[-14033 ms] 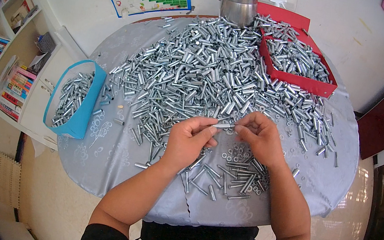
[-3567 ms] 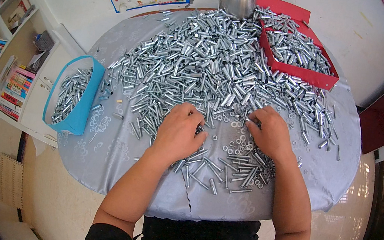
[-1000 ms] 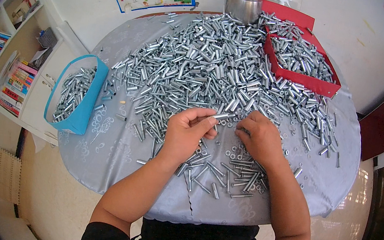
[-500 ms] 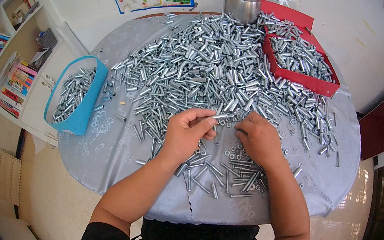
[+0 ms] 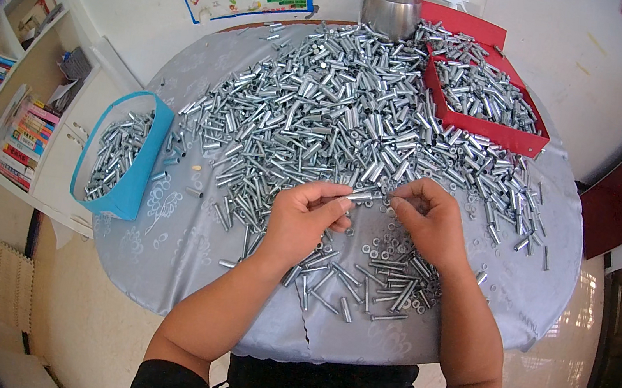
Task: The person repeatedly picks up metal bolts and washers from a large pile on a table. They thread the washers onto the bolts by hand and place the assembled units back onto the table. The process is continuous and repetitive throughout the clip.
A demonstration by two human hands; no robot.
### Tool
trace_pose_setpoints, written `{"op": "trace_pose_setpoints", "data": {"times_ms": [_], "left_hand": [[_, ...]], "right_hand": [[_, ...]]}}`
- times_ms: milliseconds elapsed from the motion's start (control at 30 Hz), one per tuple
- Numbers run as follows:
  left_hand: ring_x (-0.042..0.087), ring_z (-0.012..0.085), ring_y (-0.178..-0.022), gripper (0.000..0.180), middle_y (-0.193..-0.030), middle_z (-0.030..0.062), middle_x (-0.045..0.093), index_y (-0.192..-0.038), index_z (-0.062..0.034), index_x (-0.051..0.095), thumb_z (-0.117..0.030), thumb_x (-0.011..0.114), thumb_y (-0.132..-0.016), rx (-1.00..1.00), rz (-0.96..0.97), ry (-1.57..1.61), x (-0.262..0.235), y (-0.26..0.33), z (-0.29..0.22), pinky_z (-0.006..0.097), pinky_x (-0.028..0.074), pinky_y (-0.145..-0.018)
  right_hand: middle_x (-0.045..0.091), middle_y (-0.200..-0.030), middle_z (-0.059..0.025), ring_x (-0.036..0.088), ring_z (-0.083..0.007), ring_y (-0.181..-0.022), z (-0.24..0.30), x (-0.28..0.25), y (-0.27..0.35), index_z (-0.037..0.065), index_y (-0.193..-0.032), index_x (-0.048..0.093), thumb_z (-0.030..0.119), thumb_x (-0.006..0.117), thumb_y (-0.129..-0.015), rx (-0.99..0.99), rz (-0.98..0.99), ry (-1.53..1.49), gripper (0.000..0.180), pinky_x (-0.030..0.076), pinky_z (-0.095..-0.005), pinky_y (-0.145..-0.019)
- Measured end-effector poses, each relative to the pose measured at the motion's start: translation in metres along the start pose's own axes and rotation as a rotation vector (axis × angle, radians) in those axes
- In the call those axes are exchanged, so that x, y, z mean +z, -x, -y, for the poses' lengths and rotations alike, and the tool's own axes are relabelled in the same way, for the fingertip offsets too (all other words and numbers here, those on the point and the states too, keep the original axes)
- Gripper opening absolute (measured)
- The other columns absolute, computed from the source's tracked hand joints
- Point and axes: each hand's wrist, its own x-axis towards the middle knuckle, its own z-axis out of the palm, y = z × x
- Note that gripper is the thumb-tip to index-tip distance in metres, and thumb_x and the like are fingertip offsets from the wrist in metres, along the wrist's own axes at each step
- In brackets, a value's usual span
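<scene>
My left hand (image 5: 306, 218) is closed, with thumb and fingers gripping a shiny metal sleeve anchor (image 5: 362, 196) that points to the right. At its right end, the thumb and fingertips of my right hand (image 5: 434, 224) are pinched together. Whatever small part they hold is too small to make out. Just beyond both hands spreads a large heap of silvery sleeves and bolts (image 5: 322, 109). Loose bolts (image 5: 393, 283) lie below my right hand, nearer to me, with small washers and nuts (image 5: 374, 249) scattered beside them.
A blue fabric bin (image 5: 122, 193) of metal parts stands on the table's left side. At the back right sits a red box (image 5: 492, 133), filled with similar parts, near a steel canister (image 5: 390, 8). A silvery cloth (image 5: 189, 280) covers the round table; bookshelves (image 5: 57, 153) stand at left.
My right hand has risen slightly from the small parts on the table to the right end of the sleeve anchor. My left hand has barely moved.
</scene>
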Motion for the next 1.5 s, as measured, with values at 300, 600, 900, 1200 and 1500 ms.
{"op": "trace_pose_setpoints", "data": {"times_ms": [300,600,900,1200,1500], "left_hand": [[0.066,0.0132,-0.071,0.020,-0.088,0.0090,0.070,-0.107,0.0029,0.067,-0.005,0.066,-0.089,0.003,0.025,-0.005,0.002,0.002,-0.001,0.025,0.055,-0.063],[0.066,0.0132,-0.071,0.019,-0.086,0.0089,0.070,-0.107,0.0028,0.068,-0.005,0.066,-0.089,0.014,0.020,-0.005,0.001,0.002,0.001,0.025,0.055,-0.063],[0.067,0.0131,-0.071,0.020,-0.087,0.0097,0.070,-0.107,0.0024,0.068,-0.006,0.066,-0.089,-0.001,0.049,-0.015,0.002,0.003,-0.003,0.025,0.055,-0.063],[0.067,0.0146,-0.072,0.020,-0.090,0.0118,0.071,-0.108,0.0025,0.067,-0.005,0.065,-0.089,0.008,0.010,0.038,0.001,0.002,-0.001,0.026,0.056,-0.064],[0.067,0.0145,-0.073,0.020,-0.089,0.0113,0.070,-0.108,0.0045,0.066,-0.004,0.064,-0.090,0.031,0.015,0.052,0.000,0.000,0.002,0.026,0.057,-0.065]], "right_hand": [[0.068,-0.090,-0.0043,0.061,-0.0082,-0.077,0.003,0.008,0.004,-0.001,-0.093,0.065,0.000,0.071,-0.082,-0.011,0.091,-0.234,0.012,0.050,-0.0235,-0.070],[0.066,-0.087,-0.0030,0.060,-0.0083,-0.075,0.013,0.006,0.007,0.001,-0.096,0.066,0.001,0.071,-0.081,-0.041,0.082,-0.045,0.016,0.049,-0.0236,-0.068],[0.066,-0.090,-0.0042,0.060,-0.0095,-0.076,0.007,0.005,0.006,0.002,-0.101,0.068,0.002,0.071,-0.081,-0.100,0.082,-0.055,0.020,0.048,-0.0242,-0.069],[0.066,-0.087,-0.0067,0.063,-0.0172,-0.078,0.001,-0.001,-0.003,0.004,-0.093,0.070,0.007,0.073,-0.080,-0.205,-0.011,0.092,0.014,0.050,-0.0297,-0.068],[0.061,-0.086,-0.0068,0.063,-0.0274,-0.082,-0.005,0.001,-0.005,0.013,-0.086,0.073,0.014,0.065,-0.078,-0.403,0.117,0.729,0.011,0.051,-0.0386,-0.071]]}}
